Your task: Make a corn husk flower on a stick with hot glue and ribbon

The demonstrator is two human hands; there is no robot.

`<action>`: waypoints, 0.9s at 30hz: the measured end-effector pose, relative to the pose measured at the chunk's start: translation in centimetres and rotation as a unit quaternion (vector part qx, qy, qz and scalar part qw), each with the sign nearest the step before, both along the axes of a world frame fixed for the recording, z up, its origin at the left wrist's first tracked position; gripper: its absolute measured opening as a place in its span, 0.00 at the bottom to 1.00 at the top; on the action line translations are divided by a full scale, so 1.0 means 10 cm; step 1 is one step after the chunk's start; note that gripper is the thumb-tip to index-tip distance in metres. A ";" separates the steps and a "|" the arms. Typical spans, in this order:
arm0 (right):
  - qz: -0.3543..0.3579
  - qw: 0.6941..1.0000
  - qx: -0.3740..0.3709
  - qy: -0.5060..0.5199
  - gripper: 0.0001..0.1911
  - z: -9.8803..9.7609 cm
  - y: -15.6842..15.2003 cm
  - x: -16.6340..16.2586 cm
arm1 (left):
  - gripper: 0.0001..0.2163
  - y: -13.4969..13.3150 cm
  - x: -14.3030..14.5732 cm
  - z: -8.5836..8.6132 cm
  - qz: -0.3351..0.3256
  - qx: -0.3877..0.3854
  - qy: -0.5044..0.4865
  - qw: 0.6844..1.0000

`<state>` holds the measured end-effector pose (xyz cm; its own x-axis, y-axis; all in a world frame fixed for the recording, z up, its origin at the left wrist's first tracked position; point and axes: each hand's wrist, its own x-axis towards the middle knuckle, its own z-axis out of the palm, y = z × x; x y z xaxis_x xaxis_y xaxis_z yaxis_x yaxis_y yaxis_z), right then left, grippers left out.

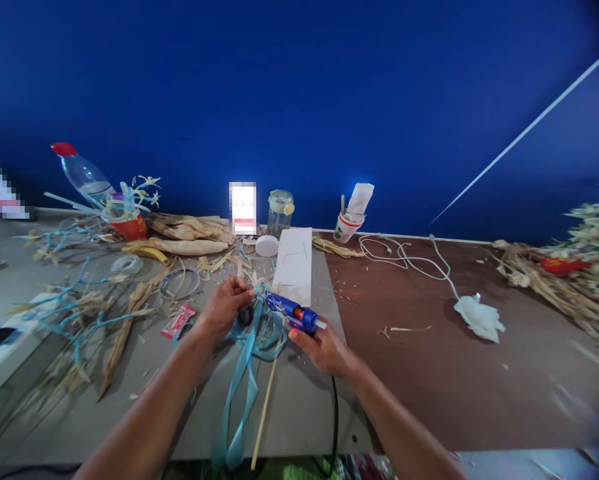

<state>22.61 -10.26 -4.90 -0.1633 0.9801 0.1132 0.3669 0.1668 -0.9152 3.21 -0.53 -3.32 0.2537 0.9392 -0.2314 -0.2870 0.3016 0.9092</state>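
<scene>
My right hand point(326, 350) is closed around a blue glue gun point(292, 312), with a whitish glue stick showing at its rear. The gun's nozzle points left, close to the fingertips of my left hand point(226, 305). Those fingers are pinched together, and what is between them is too small to make out; pale strands and light-blue material show beside them. Below, a light-blue ribbon point(249, 353) lies in loops, its ends trailing to the table's front edge. A thin wooden stick point(265, 413) lies alongside the ribbon. A black cord point(335, 413) runs down below my right hand.
White paper point(295, 260) lies behind the hands, near a jar point(280, 212) and a white lid point(266, 246). Blue-wrapped branches point(74, 327), dried husks point(192, 230) and a bottle point(85, 175) are left. A cup point(348, 227), white cable point(442, 275) and crumpled tissue point(479, 318) are right.
</scene>
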 end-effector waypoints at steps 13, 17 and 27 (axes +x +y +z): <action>-0.003 1.000 -0.003 -0.004 0.19 0.04 -0.01 0.01 | 0.16 0.01 0.01 0.00 0.009 -0.001 0.006 1.000; 0.016 1.000 -0.001 -0.006 0.18 0.05 0.01 -0.01 | 0.17 0.01 0.01 -0.01 0.013 0.001 0.006 1.000; -0.002 1.000 0.002 -0.003 0.17 0.04 0.00 0.01 | 0.16 0.01 0.00 -0.06 0.010 0.013 0.015 1.000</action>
<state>22.69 -10.22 -4.46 -0.1596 0.9804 0.1155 0.3740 0.1684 -0.9120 3.22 -0.39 -3.95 0.2286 0.9496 -0.2144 -0.2657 0.2727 0.9247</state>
